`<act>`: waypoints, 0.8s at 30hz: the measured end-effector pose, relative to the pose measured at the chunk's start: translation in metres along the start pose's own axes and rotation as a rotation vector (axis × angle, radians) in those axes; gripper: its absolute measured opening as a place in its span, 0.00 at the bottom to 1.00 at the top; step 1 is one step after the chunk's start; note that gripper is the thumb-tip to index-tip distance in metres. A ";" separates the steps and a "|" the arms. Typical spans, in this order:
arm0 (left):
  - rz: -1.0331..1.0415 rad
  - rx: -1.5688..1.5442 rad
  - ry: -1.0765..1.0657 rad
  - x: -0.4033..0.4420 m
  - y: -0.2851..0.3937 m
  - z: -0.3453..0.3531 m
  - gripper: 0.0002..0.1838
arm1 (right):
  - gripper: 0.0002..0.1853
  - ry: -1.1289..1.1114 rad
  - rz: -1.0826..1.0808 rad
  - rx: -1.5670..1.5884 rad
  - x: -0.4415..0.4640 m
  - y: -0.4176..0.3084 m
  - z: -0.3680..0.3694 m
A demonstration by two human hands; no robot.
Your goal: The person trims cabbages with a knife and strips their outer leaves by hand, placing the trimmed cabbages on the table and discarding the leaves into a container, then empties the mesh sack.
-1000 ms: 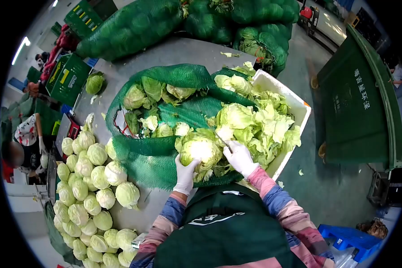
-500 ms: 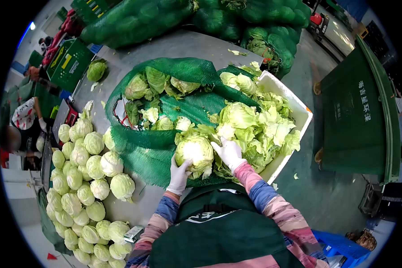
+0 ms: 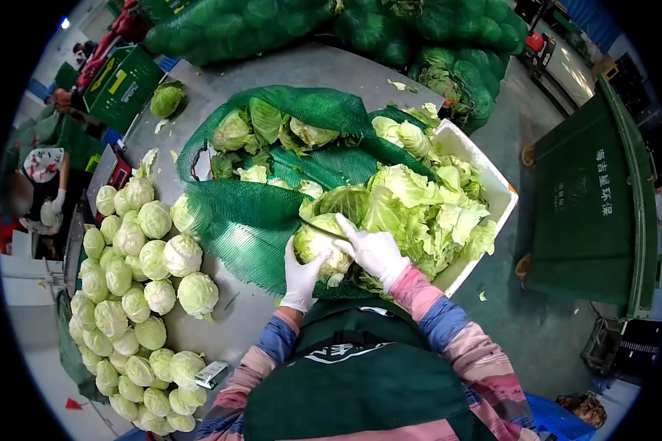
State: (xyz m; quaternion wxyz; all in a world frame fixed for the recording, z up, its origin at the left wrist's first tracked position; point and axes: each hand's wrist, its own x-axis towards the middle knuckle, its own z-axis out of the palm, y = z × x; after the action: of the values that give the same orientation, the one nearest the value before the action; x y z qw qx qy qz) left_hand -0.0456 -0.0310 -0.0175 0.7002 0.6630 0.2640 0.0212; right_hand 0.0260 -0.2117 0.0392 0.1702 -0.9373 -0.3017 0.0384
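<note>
Left hand (image 3: 301,281) is wrapped round a cabbage (image 3: 316,248). Right hand (image 3: 376,254) has got a knife (image 3: 324,231) gripped, blade right over it.

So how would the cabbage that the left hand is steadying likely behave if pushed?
The cabbage would probably roll if the left hand weren't bracing it, since it looks rounded. It is likely firm and fairly heavy for its size, as it appears tightly packed. Its outside may tear, judging by the loose leaves heaped to its right.
</note>
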 end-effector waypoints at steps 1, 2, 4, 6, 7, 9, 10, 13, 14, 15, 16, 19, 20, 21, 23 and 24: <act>0.017 0.014 -0.009 0.001 0.000 0.001 0.47 | 0.33 -0.055 -0.032 -0.029 0.003 0.001 0.002; 0.034 0.028 -0.017 0.001 0.001 0.001 0.47 | 0.33 -0.056 -0.032 -0.029 0.005 0.000 0.001; 0.046 0.082 -0.005 0.002 -0.001 0.000 0.47 | 0.35 -0.158 -0.046 -0.058 0.011 -0.002 -0.003; 0.019 0.101 0.015 0.002 -0.002 -0.001 0.51 | 0.35 -0.162 -0.045 -0.053 0.017 -0.003 -0.004; 0.016 0.099 0.014 0.001 -0.002 0.000 0.51 | 0.33 -0.125 -0.021 -0.025 0.020 -0.002 0.000; 0.127 0.255 0.034 -0.003 -0.004 0.003 0.51 | 0.30 -0.234 0.078 -0.003 0.035 -0.001 -0.007; 0.126 0.255 0.035 -0.002 -0.003 0.003 0.51 | 0.30 -0.235 0.076 -0.003 0.040 0.001 -0.007; 0.080 0.201 0.002 0.002 -0.005 -0.001 0.52 | 0.30 -0.252 0.199 0.039 0.052 0.005 -0.011; 0.080 0.198 0.004 0.000 -0.006 -0.003 0.52 | 0.30 -0.253 0.197 0.035 0.057 0.013 -0.008; 0.088 0.194 -0.034 -0.006 -0.008 -0.008 0.52 | 0.28 -0.215 0.227 0.040 0.060 0.027 0.001; 0.096 0.190 -0.069 -0.009 -0.009 -0.011 0.52 | 0.25 -0.177 0.254 0.046 0.063 0.042 0.012; 0.035 0.060 -0.099 -0.017 0.006 -0.014 0.51 | 0.21 -0.265 0.590 0.084 0.059 0.080 0.035; 0.016 0.018 -0.103 -0.016 0.009 -0.015 0.50 | 0.23 -0.220 0.659 0.136 0.054 0.083 0.035; 0.017 0.019 -0.100 -0.016 0.014 -0.016 0.50 | 0.24 -0.170 0.655 0.127 0.048 0.082 0.036; -0.238 -0.172 -0.058 -0.010 0.027 -0.015 0.49 | 0.26 -0.066 0.635 0.221 0.033 0.069 0.033; -0.235 -0.175 -0.060 -0.006 0.033 -0.010 0.49 | 0.27 -0.014 0.613 0.320 0.024 0.056 0.026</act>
State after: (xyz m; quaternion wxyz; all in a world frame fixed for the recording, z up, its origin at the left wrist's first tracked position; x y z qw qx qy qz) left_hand -0.0442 -0.0203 0.0156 0.7606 0.5642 0.3158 -0.0580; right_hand 0.0724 -0.2327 -0.0035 0.2935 -0.9455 0.0027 0.1411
